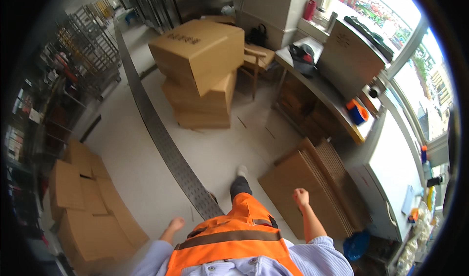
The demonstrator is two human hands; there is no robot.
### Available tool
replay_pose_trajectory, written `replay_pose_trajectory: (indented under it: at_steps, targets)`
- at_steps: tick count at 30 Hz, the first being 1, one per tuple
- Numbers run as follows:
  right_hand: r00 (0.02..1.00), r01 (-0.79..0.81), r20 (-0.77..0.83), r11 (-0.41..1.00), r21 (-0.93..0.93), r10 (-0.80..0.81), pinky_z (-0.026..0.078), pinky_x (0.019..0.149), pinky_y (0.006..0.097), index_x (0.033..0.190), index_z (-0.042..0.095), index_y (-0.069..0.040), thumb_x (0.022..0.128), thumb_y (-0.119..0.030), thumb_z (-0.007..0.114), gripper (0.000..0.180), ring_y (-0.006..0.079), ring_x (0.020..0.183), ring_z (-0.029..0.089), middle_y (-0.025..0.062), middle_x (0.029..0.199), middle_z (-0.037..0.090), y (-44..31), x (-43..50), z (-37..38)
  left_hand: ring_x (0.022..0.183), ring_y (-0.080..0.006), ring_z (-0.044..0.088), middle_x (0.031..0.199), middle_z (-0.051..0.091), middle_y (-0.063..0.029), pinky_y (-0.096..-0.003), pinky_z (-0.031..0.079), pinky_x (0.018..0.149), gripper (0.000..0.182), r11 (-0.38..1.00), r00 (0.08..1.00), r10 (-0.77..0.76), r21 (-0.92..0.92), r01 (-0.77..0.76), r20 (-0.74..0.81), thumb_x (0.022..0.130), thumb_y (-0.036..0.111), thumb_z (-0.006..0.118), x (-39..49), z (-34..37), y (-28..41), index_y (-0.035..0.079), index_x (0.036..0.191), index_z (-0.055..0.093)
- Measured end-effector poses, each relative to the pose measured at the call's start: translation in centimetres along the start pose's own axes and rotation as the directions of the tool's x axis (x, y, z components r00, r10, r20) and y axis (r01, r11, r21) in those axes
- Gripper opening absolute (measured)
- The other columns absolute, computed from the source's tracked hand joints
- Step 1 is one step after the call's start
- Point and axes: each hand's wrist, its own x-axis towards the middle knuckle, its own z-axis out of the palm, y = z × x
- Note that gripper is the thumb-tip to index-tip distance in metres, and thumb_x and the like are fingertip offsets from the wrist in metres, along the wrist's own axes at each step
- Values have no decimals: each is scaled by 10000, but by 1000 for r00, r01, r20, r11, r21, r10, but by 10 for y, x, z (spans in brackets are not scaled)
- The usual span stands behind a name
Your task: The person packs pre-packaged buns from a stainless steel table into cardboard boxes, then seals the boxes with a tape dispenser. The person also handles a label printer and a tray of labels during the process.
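Observation:
My left hand (176, 224) hangs beside the orange apron, over the pale floor, its fingers curled and nothing seen in them. On the other side my right hand (301, 197) is raised with bent fingers, also with nothing visible in it, above flattened cardboard boxes (293, 191) leaning in a stack. A large closed cardboard box (198, 45) sits askew on another cardboard box (201, 103) ahead of me. At the lower left stand more cardboard boxes (95, 232) with folded flaps.
A metal drain grating (165, 144) crosses the floor. To the right are a metal worktable (329, 96) with a tape dispenser (357, 111) and a white chest-like appliance (388, 173). Behind the boxes is a wooden chair (262, 56); wheeled racks (91, 48) stand far left.

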Motion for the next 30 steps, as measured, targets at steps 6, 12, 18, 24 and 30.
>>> replay_pose_trajectory:
  at_steps: [6,12,18,24,30]
  targets:
    - [972,227,-6,933,281,-234,337,433,240,906,659,-59,939,-307,596,258,72,481,421,-33,628,518,-279,252,160,884,-202,663,994,700,-123,-332,523,799,320,907,966,151,-360,-220,-210,865,187,617,49,-156,96,37,1148,636]
    - [862,503,-102,809,305,-497,444,684,265,1192,614,-23,929,-347,613,417,120,793,546,16,933,622,-581,376,271,796,-155,622,946,669,-47,-300,525,745,312,757,943,83,-596,-270,-321,936,170,590,108,-371,176,48,1224,584]
    - [760,599,-250,796,-86,-600,376,1050,386,1266,562,-4,876,-403,609,559,320,1250,486,189,1320,541,-728,456,318,1247,-276,501,1411,463,-143,-416,449,1011,556,348,865,-90,-829,-437,-493,967,339,531,268,-661,242,63,1430,396]
    - [931,343,238,891,-298,-279,454,945,360,1130,660,4,749,-720,600,820,293,1053,624,171,1123,667,-788,500,334,1420,-273,235,1518,336,-74,-528,220,1110,724,215,879,-17,-860,-462,-477,924,623,412,402,-859,362,130,1454,379]
    - [839,416,516,817,-398,-176,488,774,327,1006,686,34,687,-465,820,607,190,843,640,116,912,688,-801,404,282,1185,-210,477,1287,538,-34,-407,376,965,618,304,925,128,-873,-380,-358,926,624,429,384,-874,410,127,1285,510]
